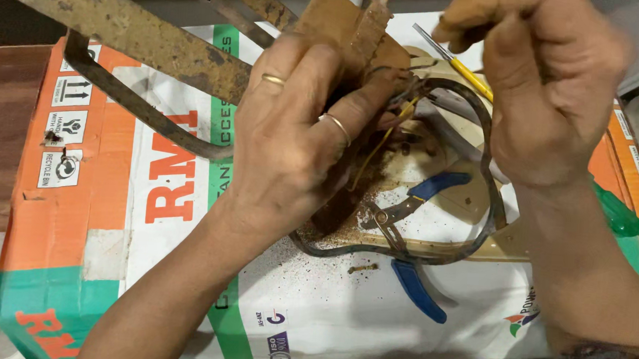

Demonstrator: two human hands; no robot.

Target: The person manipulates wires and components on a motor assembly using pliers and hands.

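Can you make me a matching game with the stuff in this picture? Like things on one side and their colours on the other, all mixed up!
Things:
1. pliers handles
2. screwdriver shaft
3. metal bars
4. rings on the left hand

Colours:
A. rusty brown
B. blue
C. gold and silver
D. yellow

Right pairs: 1-B, 2-D, 3-A, 4-C.

The pliers lie on the cardboard box. The right hand holds the screwdriver, and the left hand grips a rusty part.

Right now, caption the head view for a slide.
Left hand grips a rusty wired part; right hand holds a yellow-handled screwdriver above blue-handled pliers.
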